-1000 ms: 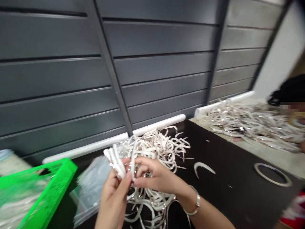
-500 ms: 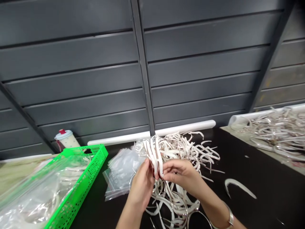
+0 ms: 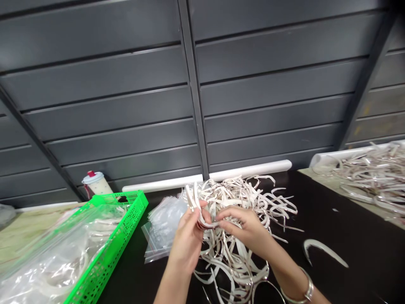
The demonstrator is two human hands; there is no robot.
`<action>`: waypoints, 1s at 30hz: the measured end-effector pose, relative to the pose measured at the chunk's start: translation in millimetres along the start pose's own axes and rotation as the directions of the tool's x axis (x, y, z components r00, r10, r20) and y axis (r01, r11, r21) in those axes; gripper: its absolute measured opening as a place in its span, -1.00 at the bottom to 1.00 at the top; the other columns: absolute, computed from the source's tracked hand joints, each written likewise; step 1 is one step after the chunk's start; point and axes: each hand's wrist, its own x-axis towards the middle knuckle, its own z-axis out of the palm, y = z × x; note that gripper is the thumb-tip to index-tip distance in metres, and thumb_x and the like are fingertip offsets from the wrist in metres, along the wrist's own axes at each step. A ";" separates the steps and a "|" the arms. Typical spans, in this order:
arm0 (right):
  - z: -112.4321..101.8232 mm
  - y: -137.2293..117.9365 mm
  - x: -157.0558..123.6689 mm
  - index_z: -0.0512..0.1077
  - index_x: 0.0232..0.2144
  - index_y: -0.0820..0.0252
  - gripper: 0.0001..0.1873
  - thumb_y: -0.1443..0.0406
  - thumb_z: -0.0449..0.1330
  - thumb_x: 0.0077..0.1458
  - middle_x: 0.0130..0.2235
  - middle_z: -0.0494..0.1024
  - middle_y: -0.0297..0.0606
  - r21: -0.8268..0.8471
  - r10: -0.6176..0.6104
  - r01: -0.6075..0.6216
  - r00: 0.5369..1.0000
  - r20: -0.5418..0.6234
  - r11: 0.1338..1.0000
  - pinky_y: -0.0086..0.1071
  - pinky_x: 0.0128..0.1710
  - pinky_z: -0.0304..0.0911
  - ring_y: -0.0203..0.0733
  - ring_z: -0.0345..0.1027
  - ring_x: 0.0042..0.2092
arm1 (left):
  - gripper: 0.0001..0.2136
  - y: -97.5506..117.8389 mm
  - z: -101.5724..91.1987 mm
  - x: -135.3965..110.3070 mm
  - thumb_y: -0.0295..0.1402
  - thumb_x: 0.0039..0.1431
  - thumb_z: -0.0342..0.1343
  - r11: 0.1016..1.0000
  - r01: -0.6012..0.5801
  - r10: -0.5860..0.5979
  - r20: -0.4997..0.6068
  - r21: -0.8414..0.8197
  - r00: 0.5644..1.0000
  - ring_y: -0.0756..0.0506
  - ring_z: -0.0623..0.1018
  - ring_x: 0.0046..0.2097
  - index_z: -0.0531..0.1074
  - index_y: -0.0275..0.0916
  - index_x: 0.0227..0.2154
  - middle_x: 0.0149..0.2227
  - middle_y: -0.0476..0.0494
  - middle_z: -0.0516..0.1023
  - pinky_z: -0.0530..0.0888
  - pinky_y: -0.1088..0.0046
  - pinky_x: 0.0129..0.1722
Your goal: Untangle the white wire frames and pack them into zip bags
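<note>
Strips (image 3: 191, 200), seemingly plastic, between both hands (image 3: 243, 228)

Strip bundle (image 3: 192, 202) now lower, curved

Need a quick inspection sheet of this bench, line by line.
surface: dark tabletop, beige sheet at right
job's things: bundle of white curved strips above tangled pile of strips
clutter: loose strip; second strip pile on the sheet; zip bags; clear bag on green plastic basket
grippers: bare left hand and right hand both pinch the bundle; metal bangle on right wrist
cables: nothing seen
surroundings: grey ribbed metal wall, white tube at its foot, red-capped cup
</note>
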 end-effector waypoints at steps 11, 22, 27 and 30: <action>-36.0 7.7 -1.4 0.50 -0.39 0.18 -0.79 0.19 0.13 0.13 -0.39 0.56 -0.24 -0.046 0.050 -0.062 0.974 -0.220 0.997 -0.37 -0.31 0.33 -0.19 0.43 -0.33 | -0.61 17.2 -6.1 7.4 -0.39 0.37 -0.33 0.841 0.211 -0.217 0.048 -0.498 0.975 0.17 0.16 -0.75 0.40 -0.37 -0.37 -0.74 0.21 0.09 0.40 0.60 -0.50; -42.9 2.9 -1.0 0.49 -0.41 0.18 -0.80 0.22 0.12 0.13 -0.48 0.53 -0.28 -0.066 0.083 -0.094 0.984 -0.156 0.993 -0.38 -0.40 0.29 -0.23 0.39 -0.42 | -0.56 26.8 -13.1 5.4 -0.37 0.37 -0.36 0.868 0.126 -0.139 0.007 -0.480 0.990 0.16 0.03 -0.82 0.38 -0.38 -0.44 -0.79 0.23 -0.03 0.06 0.65 -0.75; -28.4 -3.8 -1.9 0.50 -0.43 0.16 -0.87 0.28 0.16 0.10 -0.50 0.51 -0.32 -0.029 0.079 -0.079 0.997 -0.020 0.996 -0.43 -0.46 0.27 -0.30 0.36 -0.45 | -0.57 28.1 -13.6 6.8 -0.36 0.38 -0.37 0.846 0.109 -0.150 -0.038 -0.521 0.988 0.16 0.08 -0.81 0.37 -0.37 -0.43 -0.80 0.21 0.05 0.10 0.66 -0.74; -7.4 -3.1 -4.4 0.52 -0.41 0.17 -0.90 0.31 0.19 0.08 -0.54 0.47 -0.35 -0.039 0.050 -0.045 0.991 0.123 0.998 -0.45 -0.53 0.21 -0.33 0.29 -0.52 | -0.58 24.0 -11.7 7.8 -0.37 0.38 -0.37 0.843 0.099 -0.151 -0.054 -0.528 0.987 0.16 0.07 -0.81 0.36 -0.37 -0.43 -0.80 0.20 0.07 0.10 0.67 -0.73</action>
